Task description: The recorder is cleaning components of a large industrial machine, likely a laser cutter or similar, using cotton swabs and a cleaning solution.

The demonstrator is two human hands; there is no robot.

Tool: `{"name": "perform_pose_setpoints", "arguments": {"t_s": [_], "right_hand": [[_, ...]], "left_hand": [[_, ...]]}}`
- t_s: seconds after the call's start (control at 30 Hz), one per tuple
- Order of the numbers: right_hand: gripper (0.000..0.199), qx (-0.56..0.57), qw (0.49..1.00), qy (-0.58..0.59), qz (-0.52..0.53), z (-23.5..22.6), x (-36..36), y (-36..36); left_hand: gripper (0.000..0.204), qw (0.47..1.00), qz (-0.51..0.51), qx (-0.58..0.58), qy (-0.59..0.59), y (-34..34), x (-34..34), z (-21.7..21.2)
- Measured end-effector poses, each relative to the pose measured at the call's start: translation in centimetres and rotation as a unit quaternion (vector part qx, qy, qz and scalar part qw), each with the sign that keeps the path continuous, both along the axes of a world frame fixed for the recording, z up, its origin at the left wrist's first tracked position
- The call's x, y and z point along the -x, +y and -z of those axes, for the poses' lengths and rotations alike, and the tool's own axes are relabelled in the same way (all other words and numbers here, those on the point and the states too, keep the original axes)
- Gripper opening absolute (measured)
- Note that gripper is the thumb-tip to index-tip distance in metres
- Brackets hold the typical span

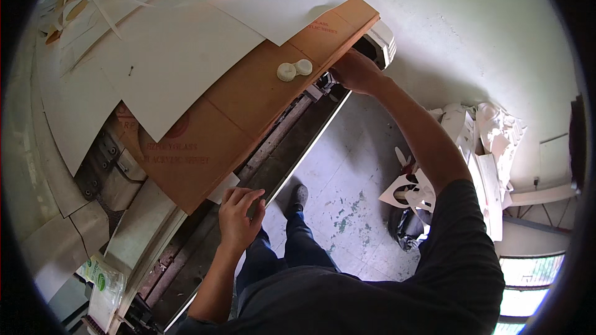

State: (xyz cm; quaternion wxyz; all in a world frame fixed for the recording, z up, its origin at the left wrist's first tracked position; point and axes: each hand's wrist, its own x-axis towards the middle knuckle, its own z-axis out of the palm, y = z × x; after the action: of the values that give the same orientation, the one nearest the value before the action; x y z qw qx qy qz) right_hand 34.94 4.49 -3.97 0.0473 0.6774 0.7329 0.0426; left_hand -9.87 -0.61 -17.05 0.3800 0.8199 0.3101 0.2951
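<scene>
My right hand (359,73) reaches to the far end of a long machine, at the edge of a large brown cardboard sheet (242,102). Its fingers disappear into the dark gap beside the machine's pale end cover (386,40), so what they touch is hidden. Lower down, my left hand (239,218) hovers over the machine's front rail, fingers loosely bent and apart, with nothing visible in them. On the cardboard rest two small joined round white pieces (286,72), like tape rolls. Large white sheets (180,49) overlap the cardboard's far side.
Pale strips and offcuts (74,9) lie at the upper left. A clear plastic packet (105,282) sits at the lower left. White cut scraps (490,136) are heaped by the right wall, near a black bag (406,229) on the grey floor.
</scene>
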Motion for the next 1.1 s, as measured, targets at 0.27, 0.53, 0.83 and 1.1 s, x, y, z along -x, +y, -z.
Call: {"name": "perform_pose_setpoints", "arguments": {"t_s": [0.27, 0.53, 0.83, 1.1], "right_hand": [[0.03, 0.03, 0.999, -0.027, 0.006, 1.8, -0.5, 0.2], [0.021, 0.035, 0.999, -0.007, -0.006, 2.8, -1.3, 0.3], [0.019, 0.03, 0.999, 0.027, -0.001, 2.9, -0.8, 0.0], [0.023, 0.044, 0.997, 0.044, 0.046, 3.0, -0.9, -0.1]], "left_hand": [[0.024, 1.0, 0.001, 0.009, 0.014, -0.1, -0.2, 0.0], [0.023, 1.0, -0.007, 0.013, 0.018, -0.1, -0.1, 0.0], [0.024, 1.0, -0.008, 0.01, 0.013, -0.2, -0.1, 0.4], [0.027, 1.0, -0.009, 0.023, 0.007, -0.5, -0.1, 1.3]]}}
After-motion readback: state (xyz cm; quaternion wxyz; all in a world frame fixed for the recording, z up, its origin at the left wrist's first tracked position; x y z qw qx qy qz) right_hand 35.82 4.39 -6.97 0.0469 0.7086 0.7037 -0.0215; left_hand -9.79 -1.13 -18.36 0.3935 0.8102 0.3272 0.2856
